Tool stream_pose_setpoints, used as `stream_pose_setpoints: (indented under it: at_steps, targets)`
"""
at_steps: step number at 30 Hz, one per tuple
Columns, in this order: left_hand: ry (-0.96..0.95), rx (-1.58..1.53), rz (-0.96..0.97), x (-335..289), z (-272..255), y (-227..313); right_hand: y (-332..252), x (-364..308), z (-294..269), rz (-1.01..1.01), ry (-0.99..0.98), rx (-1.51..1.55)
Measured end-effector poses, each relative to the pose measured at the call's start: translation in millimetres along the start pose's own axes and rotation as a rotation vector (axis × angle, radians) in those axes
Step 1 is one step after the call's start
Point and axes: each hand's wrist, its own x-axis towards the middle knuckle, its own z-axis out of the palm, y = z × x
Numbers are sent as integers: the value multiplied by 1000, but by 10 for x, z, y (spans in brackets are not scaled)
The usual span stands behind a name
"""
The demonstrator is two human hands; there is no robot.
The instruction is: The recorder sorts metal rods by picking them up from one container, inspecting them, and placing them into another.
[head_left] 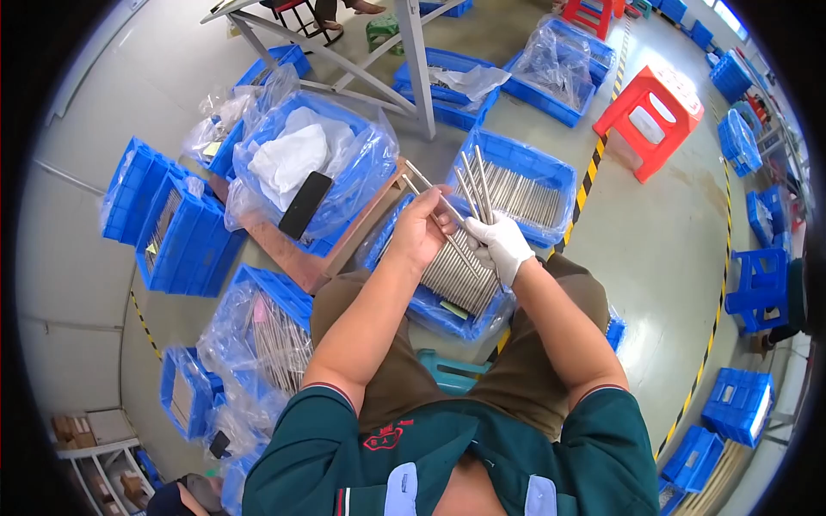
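My bare left hand is closed around thin metal rods that slant up to the left. Beside it, my right hand, in a white glove, grips several metal rods whose upper ends fan out. The two hands nearly meet, with the rods close together between them. Right below, a plastic-lined blue crate holds a layer of metal rods lying side by side; my hands cover part of it. Just beyond stands another blue crate filled with similar rods.
A lined blue crate with white cloth and a black phone rests on a brown board at left. More rods fill a crate nearby. A red stool stands far right; a table leg rises ahead.
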Motion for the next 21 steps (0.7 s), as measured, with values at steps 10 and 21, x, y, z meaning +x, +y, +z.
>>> stream_pose_setpoints:
  at_steps: [10, 21]
  targets:
    - [23, 63, 56, -87, 267, -127, 80, 90, 85, -243, 100, 52]
    - [119, 261, 54, -134, 333, -285, -30, 1, 64, -49, 30, 245]
